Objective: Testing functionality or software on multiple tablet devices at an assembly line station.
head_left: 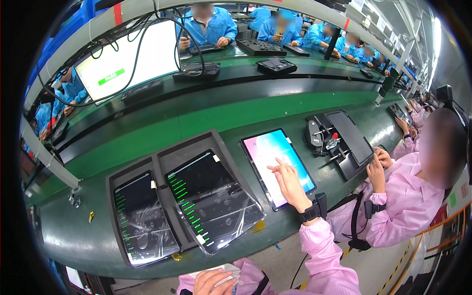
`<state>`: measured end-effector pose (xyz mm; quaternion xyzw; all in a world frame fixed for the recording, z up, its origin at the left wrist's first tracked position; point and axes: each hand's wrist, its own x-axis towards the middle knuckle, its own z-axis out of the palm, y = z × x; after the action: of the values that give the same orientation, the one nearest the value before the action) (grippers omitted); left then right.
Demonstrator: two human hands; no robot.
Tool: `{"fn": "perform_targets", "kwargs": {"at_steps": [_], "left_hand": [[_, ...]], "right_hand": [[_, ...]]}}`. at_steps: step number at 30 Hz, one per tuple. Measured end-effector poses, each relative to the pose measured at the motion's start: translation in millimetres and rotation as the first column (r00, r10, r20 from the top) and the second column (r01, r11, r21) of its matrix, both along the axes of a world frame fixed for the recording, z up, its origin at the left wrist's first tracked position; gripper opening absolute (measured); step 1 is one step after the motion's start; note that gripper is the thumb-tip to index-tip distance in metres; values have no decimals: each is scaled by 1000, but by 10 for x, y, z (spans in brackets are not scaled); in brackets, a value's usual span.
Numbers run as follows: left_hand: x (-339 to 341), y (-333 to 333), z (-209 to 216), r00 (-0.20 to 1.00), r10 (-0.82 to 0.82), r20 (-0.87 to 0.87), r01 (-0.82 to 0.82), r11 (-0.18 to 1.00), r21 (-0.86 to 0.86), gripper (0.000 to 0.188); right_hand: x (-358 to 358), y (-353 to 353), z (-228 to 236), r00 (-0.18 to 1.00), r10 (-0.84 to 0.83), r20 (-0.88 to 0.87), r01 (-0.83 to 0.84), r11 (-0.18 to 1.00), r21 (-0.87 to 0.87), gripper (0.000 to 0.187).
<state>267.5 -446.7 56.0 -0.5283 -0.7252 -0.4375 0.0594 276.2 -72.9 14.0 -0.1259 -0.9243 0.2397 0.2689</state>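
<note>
My right hand [290, 186] is over a lit tablet [263, 155] with a blue and pink screen. Its fingers are stretched out, and the fingertips are at the glass; actual contact is hard to tell. At the bottom edge my left hand [214, 282] is curled around a white crumpled piece [227, 269], cloth or paper. Left of the lit tablet is a black two-compartment tray [220, 141]. One dark tablet [142, 216] with green text lines lies in its left compartment. Another dark tablet [211, 196], film-covered, lies askew over the right one, its lower corner past the rim.
A black fixture [334, 142] holding a dark tablet stands to the right, beside a co-worker in pink [403, 191]. A bright monitor [130, 59] with hanging cables is at the far left. Small metal pieces [73, 200] lie on the green bench [73, 236]. Across it sit workers in blue.
</note>
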Motion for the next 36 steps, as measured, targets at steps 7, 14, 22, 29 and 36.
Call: {"fn": "perform_targets", "kwargs": {"at_steps": [7, 14, 22, 29, 36], "left_hand": [[11, -26, -11, 1000, -19, 1, 19, 999, -27, 23], [5, -22, -44, 999, -30, -31, 30, 1000, -5, 22], [29, -7, -53, 999, -22, -34, 22, 1000, 1, 22], [19, -6, -59, 999, -41, -32, 42, 999, 20, 21], [30, 2, -40, 998, -40, -52, 42, 999, 31, 20]], "right_hand": [[-42, -61, 7, 986, 162, 44, -163, 986, 19, 22], [-32, 24, -20, 993, 91, 80, -92, 996, 6, 23], [-7, 56, -34, 993, 90, 82, -92, 996, 16, 24], [-9, 76, 82, 996, 84, 3, -84, 996, 14, 24], [-108, 404, 155, 1000, 0, -12, 1, 997, 72, 22]]}}
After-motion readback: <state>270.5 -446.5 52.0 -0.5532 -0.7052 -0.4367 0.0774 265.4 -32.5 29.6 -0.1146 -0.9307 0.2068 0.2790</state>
